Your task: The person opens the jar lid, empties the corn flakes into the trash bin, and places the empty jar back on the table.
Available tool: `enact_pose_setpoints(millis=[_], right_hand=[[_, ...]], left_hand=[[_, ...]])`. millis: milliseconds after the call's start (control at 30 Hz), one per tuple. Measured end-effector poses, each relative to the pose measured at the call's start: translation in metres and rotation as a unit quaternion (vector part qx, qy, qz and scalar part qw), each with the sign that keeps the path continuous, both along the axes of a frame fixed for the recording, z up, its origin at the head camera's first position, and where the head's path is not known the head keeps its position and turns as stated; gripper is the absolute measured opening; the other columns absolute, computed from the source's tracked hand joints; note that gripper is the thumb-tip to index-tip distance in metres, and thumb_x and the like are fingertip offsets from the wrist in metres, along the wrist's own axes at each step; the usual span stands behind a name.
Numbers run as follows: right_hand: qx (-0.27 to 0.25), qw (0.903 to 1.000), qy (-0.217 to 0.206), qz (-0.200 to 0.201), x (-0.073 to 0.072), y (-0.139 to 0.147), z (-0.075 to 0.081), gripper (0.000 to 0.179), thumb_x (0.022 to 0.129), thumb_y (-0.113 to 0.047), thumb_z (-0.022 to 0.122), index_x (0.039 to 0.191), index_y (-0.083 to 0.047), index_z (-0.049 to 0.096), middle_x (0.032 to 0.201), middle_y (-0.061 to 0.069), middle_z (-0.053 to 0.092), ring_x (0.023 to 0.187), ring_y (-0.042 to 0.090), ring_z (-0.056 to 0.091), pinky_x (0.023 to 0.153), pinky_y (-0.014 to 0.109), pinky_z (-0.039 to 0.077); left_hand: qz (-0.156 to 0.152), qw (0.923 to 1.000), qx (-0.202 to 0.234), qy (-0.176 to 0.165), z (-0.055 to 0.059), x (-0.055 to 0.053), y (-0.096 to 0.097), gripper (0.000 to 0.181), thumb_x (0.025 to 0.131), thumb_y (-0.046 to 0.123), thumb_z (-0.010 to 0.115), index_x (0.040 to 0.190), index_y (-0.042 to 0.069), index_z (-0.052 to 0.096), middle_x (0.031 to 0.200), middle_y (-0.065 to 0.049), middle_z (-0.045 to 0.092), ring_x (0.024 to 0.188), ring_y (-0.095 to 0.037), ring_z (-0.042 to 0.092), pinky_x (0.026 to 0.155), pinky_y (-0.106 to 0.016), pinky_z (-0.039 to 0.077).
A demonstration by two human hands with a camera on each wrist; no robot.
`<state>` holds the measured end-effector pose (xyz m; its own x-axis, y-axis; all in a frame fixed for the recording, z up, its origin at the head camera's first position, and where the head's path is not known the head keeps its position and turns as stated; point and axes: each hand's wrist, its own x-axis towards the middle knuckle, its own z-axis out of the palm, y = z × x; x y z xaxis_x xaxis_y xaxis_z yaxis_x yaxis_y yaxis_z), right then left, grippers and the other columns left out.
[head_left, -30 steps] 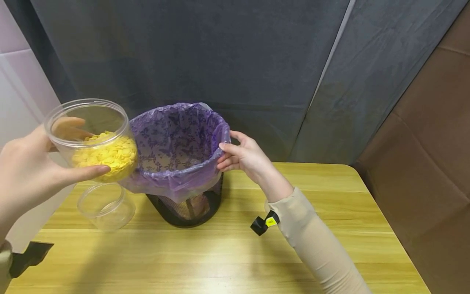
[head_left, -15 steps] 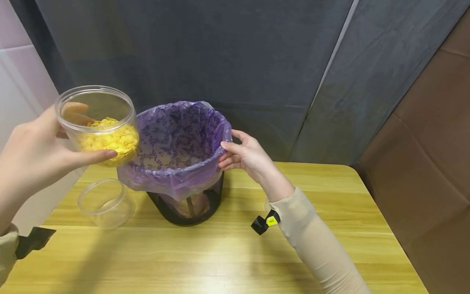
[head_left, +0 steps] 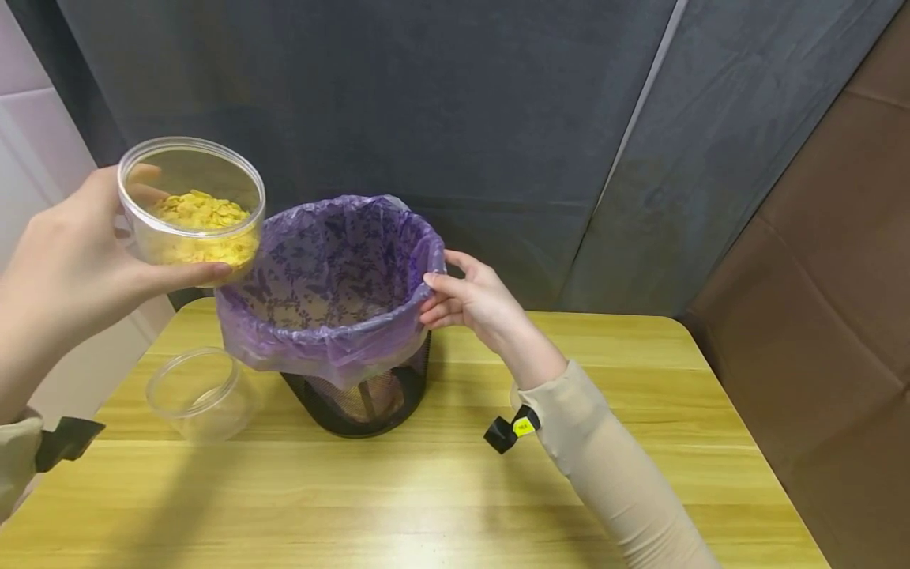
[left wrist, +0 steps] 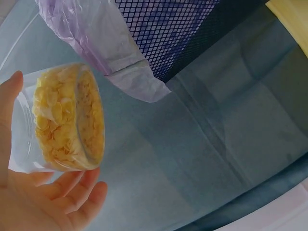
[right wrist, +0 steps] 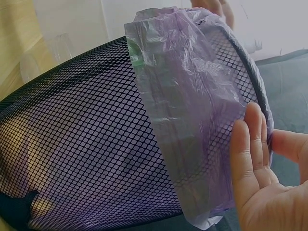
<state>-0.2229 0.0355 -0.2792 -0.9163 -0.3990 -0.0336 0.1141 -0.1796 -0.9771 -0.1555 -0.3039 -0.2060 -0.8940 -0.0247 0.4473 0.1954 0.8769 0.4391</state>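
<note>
My left hand (head_left: 85, 245) grips a clear plastic jar (head_left: 192, 190) from its left side, thumb in front and fingers behind. Yellow flakes, like cornflakes (left wrist: 67, 115), fill the jar's lower part. It is held up beside the left rim of a black mesh trash bin (head_left: 370, 403), its open mouth tilted slightly toward me. A purple patterned trash bag (head_left: 341, 348) lines the bin and folds over its rim. With thumb and fingers, my right hand (head_left: 476, 300) pinches the bin's right rim through the bag. The bin looks tilted.
A second clear plastic jar (head_left: 202, 399), lidless, stands on the wooden table (head_left: 426, 490) left of the bin. Behind is a grey curtain (head_left: 426, 103); a brown panel (head_left: 832, 276) borders the right side, a pale wall (head_left: 35, 158) the left.
The jar of flakes in my left hand has risen and shifted a little right, uncovering more of the bag's left edge. My right hand stays on the rim.
</note>
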Motion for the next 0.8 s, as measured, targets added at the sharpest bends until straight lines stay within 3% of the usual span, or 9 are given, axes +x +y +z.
enact_pose_setpoints(millis=[200,567,800], right_hand=[[-0.004,1.0,-0.002,0.0,0.0,-0.0001,-0.0006,0.059,0.096,-0.005,0.054,0.147,-0.007,0.026,0.065,0.012,0.063,0.053,0.019,0.064,0.057,0.032,0.056],[-0.014,0.9999,0.004,0.002,-0.0009,-0.0007,-0.0052,0.058,0.096,-0.005,0.054,0.147,-0.006,0.026,0.065,0.013,0.063,0.053,0.02,0.064,0.057,0.032,0.056],[-0.016,0.9999,0.006,0.002,-0.0005,-0.0002,-0.0055,0.059,0.096,-0.005,0.054,0.147,-0.006,0.026,0.066,0.012,0.063,0.053,0.02,0.064,0.057,0.032,0.056]], left_hand=[[-0.004,0.9999,-0.013,-0.004,0.0035,-0.0041,0.0028,0.102,0.062,0.04,0.089,0.139,-0.001,0.035,0.116,-0.03,0.049,0.097,-0.048,0.045,0.067,-0.049,0.033],[-0.016,0.9997,-0.008,0.018,0.0057,-0.0056,0.0068,0.105,0.063,0.035,0.09,0.143,-0.001,0.033,0.119,-0.032,0.047,0.105,-0.049,0.041,0.081,-0.065,0.029],[-0.019,0.9992,-0.012,0.033,0.0082,-0.0064,0.0082,0.105,0.061,0.032,0.091,0.143,-0.001,0.034,0.122,-0.031,0.047,0.107,-0.048,0.041,0.083,-0.064,0.029]])
